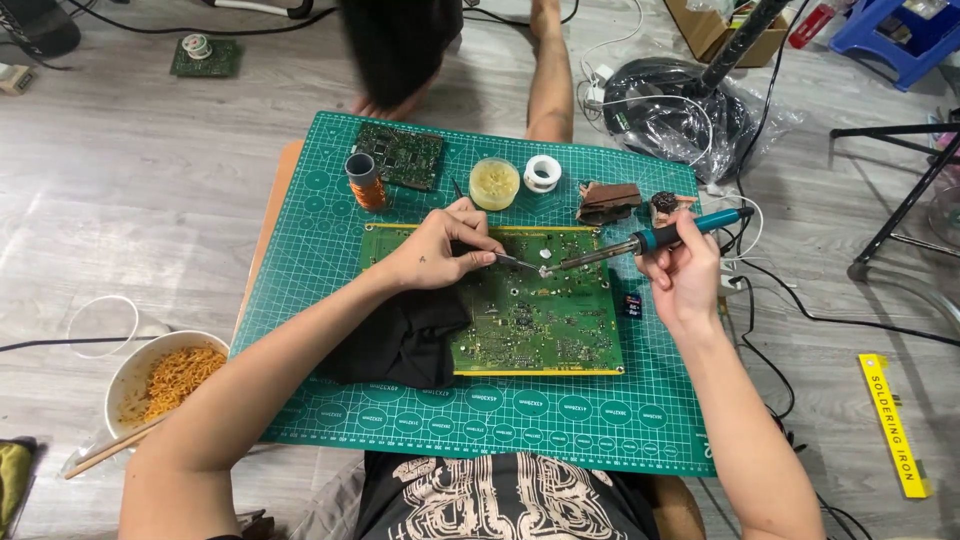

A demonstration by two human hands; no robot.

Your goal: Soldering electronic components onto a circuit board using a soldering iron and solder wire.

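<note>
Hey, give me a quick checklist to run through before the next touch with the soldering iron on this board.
1. Iron gripped in right hand: ok.
2. Iron tip on the same spot as the tweezers: ok.
3. Tweezers held in left hand: ok.
4. Board flat on the mat: ok.
5. Black cloth away from the tip: ok.
6. Tip hot enough: cannot tell.

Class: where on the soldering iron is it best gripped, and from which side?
Grip the soldering iron on its teal handle, from the right, as the right hand does. Its bare metal shaft points left and down at the circuit board, so the handle is probably the only safe part.
</note>
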